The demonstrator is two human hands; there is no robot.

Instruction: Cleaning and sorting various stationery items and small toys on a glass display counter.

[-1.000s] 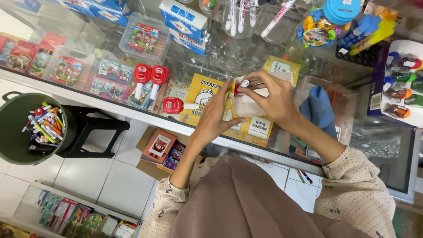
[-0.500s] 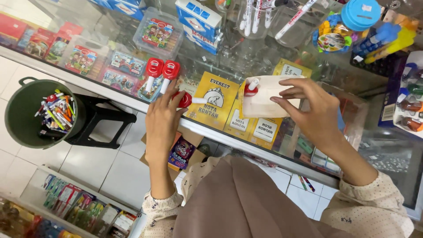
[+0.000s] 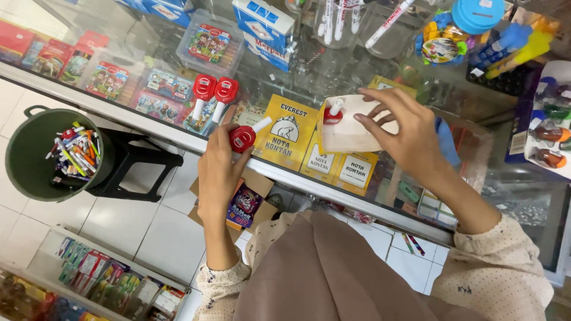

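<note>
Fingers (image 3: 237, 156) grip red tool (image 3: 245, 137) at counter edge (image 3: 178, 138).

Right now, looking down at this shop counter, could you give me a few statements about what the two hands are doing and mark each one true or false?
1. The left hand is on a red and white correction-tape dispenser lying on the glass counter. True.
2. The right hand holds a blue bottle. False: it holds a white box with a red and white piece showing at its open end.
3. Two more red dispensers lie side by side on the glass beyond the left hand. True.
4. The green bucket is full of water. False: it holds a heap of coloured pens and markers.
5. Both hands grip the same box. False: only the right hand holds it.
</note>
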